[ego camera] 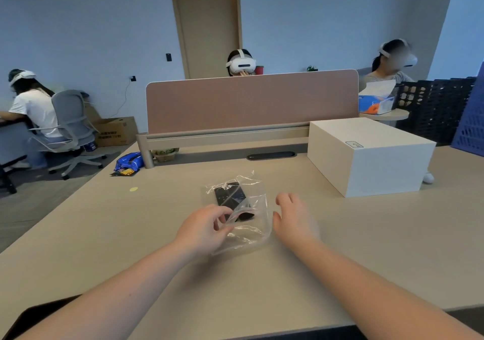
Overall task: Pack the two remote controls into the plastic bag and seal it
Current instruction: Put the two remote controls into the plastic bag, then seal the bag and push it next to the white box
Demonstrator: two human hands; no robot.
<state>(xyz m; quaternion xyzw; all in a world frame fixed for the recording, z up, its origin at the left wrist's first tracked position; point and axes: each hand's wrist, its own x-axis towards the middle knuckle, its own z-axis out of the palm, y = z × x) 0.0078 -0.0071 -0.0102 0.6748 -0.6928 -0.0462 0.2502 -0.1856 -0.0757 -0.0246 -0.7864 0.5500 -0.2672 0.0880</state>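
Note:
A clear plastic bag lies on the beige desk in front of me. Two black remote controls lie side by side inside its far part; their near ends show through the film. My left hand pinches the bag's left near edge between thumb and fingers. My right hand hovers just right of the bag with fingers spread, holding nothing. I cannot tell whether the bag's opening is closed.
A large white box stands on the desk at the right. A brown divider panel runs along the desk's far edge. A blue packet lies at the far left corner. Other people sit beyond.

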